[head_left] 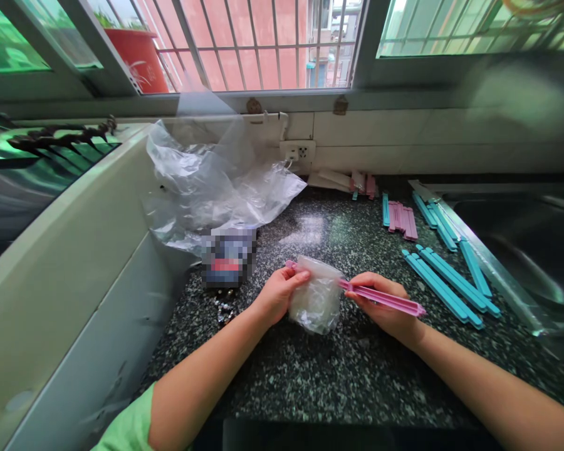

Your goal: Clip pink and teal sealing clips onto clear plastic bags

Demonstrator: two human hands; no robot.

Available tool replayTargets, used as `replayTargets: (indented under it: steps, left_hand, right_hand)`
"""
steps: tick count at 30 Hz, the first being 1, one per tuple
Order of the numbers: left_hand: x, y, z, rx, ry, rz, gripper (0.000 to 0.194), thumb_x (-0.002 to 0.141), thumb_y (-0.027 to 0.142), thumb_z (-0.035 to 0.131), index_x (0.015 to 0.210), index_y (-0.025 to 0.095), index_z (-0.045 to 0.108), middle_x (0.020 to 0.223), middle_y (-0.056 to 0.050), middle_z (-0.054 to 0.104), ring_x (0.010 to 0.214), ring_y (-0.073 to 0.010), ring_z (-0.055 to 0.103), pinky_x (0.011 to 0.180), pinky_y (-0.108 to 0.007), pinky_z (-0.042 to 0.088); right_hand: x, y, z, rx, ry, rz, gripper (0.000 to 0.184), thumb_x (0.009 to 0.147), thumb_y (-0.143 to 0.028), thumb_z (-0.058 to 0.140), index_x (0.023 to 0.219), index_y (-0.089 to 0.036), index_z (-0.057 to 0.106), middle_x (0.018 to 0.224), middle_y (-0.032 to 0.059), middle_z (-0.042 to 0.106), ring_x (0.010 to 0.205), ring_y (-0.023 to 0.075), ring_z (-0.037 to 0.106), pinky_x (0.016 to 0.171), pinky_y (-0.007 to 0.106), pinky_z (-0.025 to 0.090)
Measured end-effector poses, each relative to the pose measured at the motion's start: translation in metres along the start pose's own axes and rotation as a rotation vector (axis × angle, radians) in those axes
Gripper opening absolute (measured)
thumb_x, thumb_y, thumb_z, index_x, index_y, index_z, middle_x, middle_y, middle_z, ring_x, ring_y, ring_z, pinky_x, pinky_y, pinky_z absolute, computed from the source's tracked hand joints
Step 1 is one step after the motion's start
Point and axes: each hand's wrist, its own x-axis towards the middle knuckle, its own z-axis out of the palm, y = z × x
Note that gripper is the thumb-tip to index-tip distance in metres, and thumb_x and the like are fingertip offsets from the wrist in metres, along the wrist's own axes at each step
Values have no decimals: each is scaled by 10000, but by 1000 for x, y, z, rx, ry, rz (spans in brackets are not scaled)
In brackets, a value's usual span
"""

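Observation:
My left hand (278, 293) pinches the upper left edge of a small clear plastic bag (316, 308), thumb in front. A narrow end of pink plastic pokes out beyond the thumb along the bag's folded top. My right hand (389, 321) grips a long pink bag sealing clip (395, 302) close to the bag's upper right corner. One arm of the clip extends to the right over my fingers, and its other part appears to run along the bag's top, mostly hidden. What the bag contains is hard to make out.
Teal bag clips (444, 285) and shorter pink clips (403, 219) lie on the right of the speckled countertop (282, 382), beside a dark sink (521, 244). A large crumpled plastic bag (207, 181) and a blurred-out dark object (229, 257) lie left. Behind is a wall socket (298, 152).

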Motion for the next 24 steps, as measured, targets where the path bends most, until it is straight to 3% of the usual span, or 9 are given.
replayTargets:
  steps: [8,19,24]
  left_hand:
    - [0,-3,1,14,-1,54,298,474,314,805,648,111,673,629,-35,666,564,-110,558,612,-227,418]
    - [-1,-7,0,74,19,86,303,494,334,792,660,110,674,633,-34,663,566,-112,545,618,-235,410]
    - [-2,-8,1,55,23,87,313,480,337,801,644,105,672,621,-32,659,556,-103,540,599,-221,405]
  right_hand:
    - [3,-4,-2,-47,75,-109,93,778,-224,612,865,-205,641,803,46,652,743,154,616,680,286,522]
    - [-1,1,2,-9,158,-81,122,761,-196,629,880,-213,607,816,32,657,737,146,627,683,285,548]
    - [-4,3,4,95,134,-84,125,766,-160,615,869,-215,569,790,11,635,705,127,625,645,257,555]
